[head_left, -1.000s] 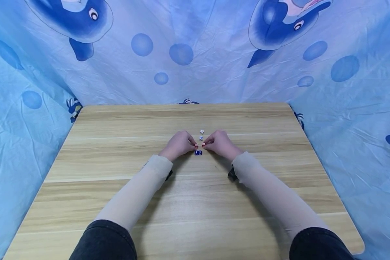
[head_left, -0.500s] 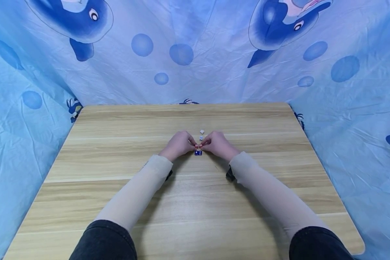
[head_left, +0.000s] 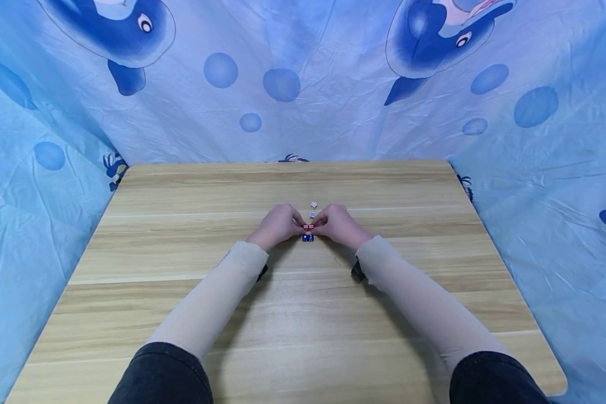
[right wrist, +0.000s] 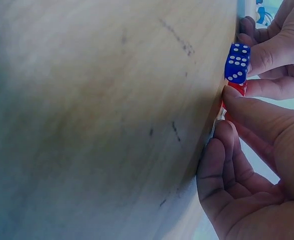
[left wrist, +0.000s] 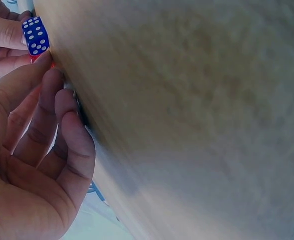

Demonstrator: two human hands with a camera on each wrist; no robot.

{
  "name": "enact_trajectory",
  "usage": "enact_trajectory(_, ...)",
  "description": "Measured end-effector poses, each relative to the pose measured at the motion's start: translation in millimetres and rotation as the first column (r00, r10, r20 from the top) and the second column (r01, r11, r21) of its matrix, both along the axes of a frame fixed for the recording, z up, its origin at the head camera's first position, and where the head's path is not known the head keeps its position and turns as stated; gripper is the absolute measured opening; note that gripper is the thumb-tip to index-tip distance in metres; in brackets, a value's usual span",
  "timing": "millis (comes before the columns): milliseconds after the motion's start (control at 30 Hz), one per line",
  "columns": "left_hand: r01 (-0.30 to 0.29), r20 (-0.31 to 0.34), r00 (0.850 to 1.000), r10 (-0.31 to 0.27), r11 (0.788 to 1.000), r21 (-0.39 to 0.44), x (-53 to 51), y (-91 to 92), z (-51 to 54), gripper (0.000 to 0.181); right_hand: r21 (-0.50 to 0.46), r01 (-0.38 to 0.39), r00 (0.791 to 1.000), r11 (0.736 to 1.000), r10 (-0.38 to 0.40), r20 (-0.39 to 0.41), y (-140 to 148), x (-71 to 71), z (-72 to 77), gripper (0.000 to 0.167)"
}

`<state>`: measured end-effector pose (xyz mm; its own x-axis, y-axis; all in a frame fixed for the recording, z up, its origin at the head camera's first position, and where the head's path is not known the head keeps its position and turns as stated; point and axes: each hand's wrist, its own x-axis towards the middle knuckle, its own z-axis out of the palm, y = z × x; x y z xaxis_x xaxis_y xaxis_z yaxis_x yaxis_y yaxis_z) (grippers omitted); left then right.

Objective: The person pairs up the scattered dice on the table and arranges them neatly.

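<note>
Two red dice [head_left: 308, 227] sit side by side between my hands in the head view, apparently touching. My left hand [head_left: 279, 225] pinches the left one between thumb and fingertips. From the other side my right hand [head_left: 339, 225] pinches the right one. Just nearer to me, a pair of blue dice [head_left: 308, 238] rests on the table. In the right wrist view, the blue dice [right wrist: 237, 63] partly cover the red ones [right wrist: 239, 89]. Fingers mostly hide the red dice in the left wrist view, where a blue die [left wrist: 35, 36] shows its white pips.
Two white dice, a farther one [head_left: 314, 205] and a nearer one [head_left: 312, 215], lie just beyond the red pair. The wooden table [head_left: 303, 331] reaches back to a blue curtain [head_left: 333, 123] with dolphin prints. Dark wrist straps show under both sleeves.
My right hand has moved slightly left with its red die, closing the gap to the other red die. My left hand, the blue dice and the white dice have stayed put.
</note>
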<state>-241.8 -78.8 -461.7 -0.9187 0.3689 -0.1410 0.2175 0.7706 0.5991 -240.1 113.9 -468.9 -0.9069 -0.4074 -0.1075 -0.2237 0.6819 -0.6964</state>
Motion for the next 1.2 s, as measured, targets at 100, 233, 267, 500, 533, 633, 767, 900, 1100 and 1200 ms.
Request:
enact_trajectory(100,0.005,-0.002,1.0,-0.005,1.0,0.004,-0.2,-0.6,-0.2,0.011,0.004,0.0,1.0,1.0,0.0,-0.004,0,0.1,0.0,0.011)
enact_trajectory(233,0.008,0.001,1.0,-0.008,1.0,0.01,-0.5,-1.5,-0.5,0.012,0.006,0.001,1.0,1.0,-0.001,-0.007,0,-0.2,-0.4,0.011)
enact_trajectory(267,0.008,0.003,1.0,-0.008,1.0,0.012,-0.6,-1.6,-0.7,0.012,0.005,0.0,1.0,1.0,0.0,-0.006,0,-0.3,-0.6,0.011)
enact_trajectory(500,0.011,0.041,0.999,-0.013,0.999,0.046,-1.3,-2.9,-1.6,0.012,0.015,-0.01,1.0,1.0,0.011,-0.012,0,-0.8,-1.1,0.009)
enact_trajectory(533,0.011,0.049,0.999,-0.014,0.999,0.053,-1.4,-3.2,-1.5,0.013,0.017,-0.01,1.0,1.0,0.011,-0.011,0,-1.1,-1.5,0.01)
enact_trajectory(633,0.0,0.085,0.996,-0.007,0.997,0.072,-1.3,-3.8,-0.6,0.017,0.01,-0.006,1.0,1.0,0.006,0.003,1,-1.3,-2.3,0.01)
enact_trajectory(767,-0.019,0.119,0.993,0.009,0.996,0.086,-1.5,-4.4,0.1,0.023,-0.001,0.008,1.0,1.0,-0.008,0.017,2,-2.0,-3.3,0.01)
enact_trajectory(900,-0.03,0.148,0.989,0.017,0.996,0.086,-2.8,-6.7,2.0,0.03,-0.001,0.022,1.0,1.0,-0.022,0.022,1,-2.5,-3.1,0.011)
enact_trajectory(1100,-0.016,0.122,0.992,0.01,0.999,0.044,-6.9,-11.1,8.8,0.031,-0.001,0.023,1.0,1.0,-0.023,0.02,0,-2.4,-1.7,0.013)
enact_trajectory(1200,-0.005,0.068,0.998,0.003,0.999,0.033,-11.7,-12.3,9.3,0.028,-0.001,0.018,1.0,1.0,-0.018,0.016,0,-2.8,-1.7,0.014)
